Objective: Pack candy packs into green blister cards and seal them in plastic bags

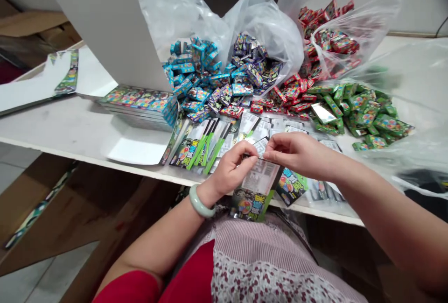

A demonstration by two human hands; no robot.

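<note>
My left hand [233, 167] and my right hand [297, 153] both pinch the top edge of a clear printed packet [255, 191] that hangs over the table's front edge above my lap. A pale green bangle [200, 202] circles my left wrist. Behind the hands, more printed packets [210, 142] lie fanned out flat on the white table [70, 128]. Further back lie heaps of small boxes: blue ones [191, 72], purple ones [252, 62], red ones [297, 93] and green ones [364, 111].
A stack of flat printed cards [143, 104] sits left of the heaps under a leaning white board [105, 23]. Clear plastic bags [350, 27] hold more red boxes at the back right. Brown cardboard [52, 209] lies on the floor at left.
</note>
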